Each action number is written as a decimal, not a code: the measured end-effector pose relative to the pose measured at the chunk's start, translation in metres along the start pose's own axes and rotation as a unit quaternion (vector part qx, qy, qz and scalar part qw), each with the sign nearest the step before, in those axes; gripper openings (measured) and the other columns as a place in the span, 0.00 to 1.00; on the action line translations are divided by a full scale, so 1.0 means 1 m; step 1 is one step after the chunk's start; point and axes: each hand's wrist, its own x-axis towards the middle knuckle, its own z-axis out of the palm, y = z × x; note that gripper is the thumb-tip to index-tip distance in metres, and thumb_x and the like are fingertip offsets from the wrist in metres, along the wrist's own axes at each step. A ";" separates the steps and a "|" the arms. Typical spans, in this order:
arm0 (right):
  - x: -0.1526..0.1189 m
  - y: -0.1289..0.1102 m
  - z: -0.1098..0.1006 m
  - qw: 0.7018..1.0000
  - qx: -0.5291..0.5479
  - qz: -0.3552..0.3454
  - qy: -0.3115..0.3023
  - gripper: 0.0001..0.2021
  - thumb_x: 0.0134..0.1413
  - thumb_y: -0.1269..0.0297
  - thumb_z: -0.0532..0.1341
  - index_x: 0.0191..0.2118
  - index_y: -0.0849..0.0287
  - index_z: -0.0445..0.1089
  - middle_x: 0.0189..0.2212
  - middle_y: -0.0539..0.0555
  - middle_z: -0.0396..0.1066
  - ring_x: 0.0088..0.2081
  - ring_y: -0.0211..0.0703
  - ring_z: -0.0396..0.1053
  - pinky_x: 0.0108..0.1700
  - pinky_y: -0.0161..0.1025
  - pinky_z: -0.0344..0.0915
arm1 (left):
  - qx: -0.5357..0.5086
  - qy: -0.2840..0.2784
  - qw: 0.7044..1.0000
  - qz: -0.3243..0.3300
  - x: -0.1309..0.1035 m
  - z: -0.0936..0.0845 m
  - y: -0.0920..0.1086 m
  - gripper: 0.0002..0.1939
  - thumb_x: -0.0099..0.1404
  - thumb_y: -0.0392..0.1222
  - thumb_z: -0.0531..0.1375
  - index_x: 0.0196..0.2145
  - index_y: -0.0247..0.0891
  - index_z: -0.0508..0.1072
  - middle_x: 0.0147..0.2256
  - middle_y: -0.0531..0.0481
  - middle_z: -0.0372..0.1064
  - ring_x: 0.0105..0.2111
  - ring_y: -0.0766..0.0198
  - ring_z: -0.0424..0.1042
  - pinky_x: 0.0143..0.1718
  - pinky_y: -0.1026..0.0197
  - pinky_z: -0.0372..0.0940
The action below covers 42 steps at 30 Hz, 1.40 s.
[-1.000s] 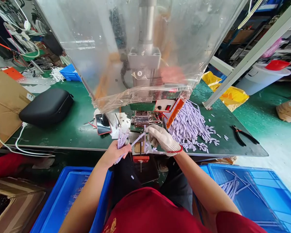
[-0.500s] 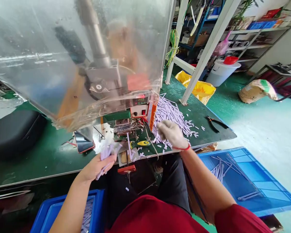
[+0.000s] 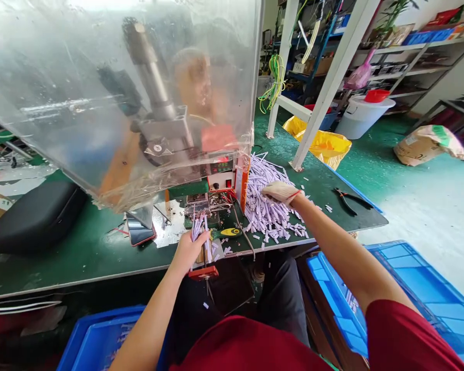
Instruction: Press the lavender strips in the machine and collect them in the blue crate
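right hand [image 3: 280, 192] farther over lilac pile [image 3: 267, 216], grip unclear; left hand [image 3: 189, 251] around lilac strips [image 3: 198, 226]

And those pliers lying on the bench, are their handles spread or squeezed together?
Spread: the black handles of the pliers part in a V on the green bench. The jaws are too small to judge.

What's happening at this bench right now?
The bare left hand holds a bunch of thin pale strips in front of the small machine. The gloved right hand is at the big pile of similar strips. A yellow-handled tool lies between them, and pliers rest farther right on the green table.
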 end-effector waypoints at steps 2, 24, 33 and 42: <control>-0.020 0.009 0.000 0.987 0.157 0.006 -0.044 0.14 0.56 0.55 0.59 0.26 0.58 0.68 0.21 0.52 0.68 0.20 0.35 0.60 0.20 0.31 0.54 | -0.005 0.001 1.000 0.002 -0.002 -0.006 0.007 0.19 0.58 0.57 0.64 0.28 0.36 0.72 0.13 0.63 0.49 0.13 0.72 0.47 0.16 0.67 0.42; -0.100 -0.140 0.139 0.880 0.463 0.017 -0.106 0.16 0.55 0.51 0.61 0.24 0.57 0.63 0.13 0.48 0.65 0.12 0.35 0.60 0.12 0.31 0.54 | -0.124 0.063 0.990 -0.018 -0.066 -0.061 -0.008 0.22 0.56 0.59 0.66 0.24 0.35 0.71 0.10 0.61 0.50 0.10 0.76 0.45 0.13 0.70 0.41; -0.089 -0.147 0.151 0.836 0.534 0.053 -0.117 0.17 0.53 0.52 0.60 0.23 0.60 0.67 0.17 0.53 0.71 0.11 0.34 0.60 0.11 0.31 0.56 | -0.139 0.061 0.988 -0.024 -0.070 -0.064 -0.016 0.22 0.56 0.59 0.66 0.25 0.35 0.72 0.10 0.62 0.50 0.10 0.76 0.46 0.13 0.70 0.43; -0.089 -0.148 0.151 0.837 0.531 0.050 -0.123 0.18 0.54 0.49 0.61 0.25 0.59 0.66 0.17 0.52 0.69 0.12 0.34 0.60 0.11 0.30 0.56 | -0.115 0.045 0.992 -0.035 -0.069 -0.064 -0.009 0.25 0.51 0.62 0.68 0.23 0.34 0.71 0.14 0.59 0.56 0.11 0.77 0.46 0.13 0.69 0.41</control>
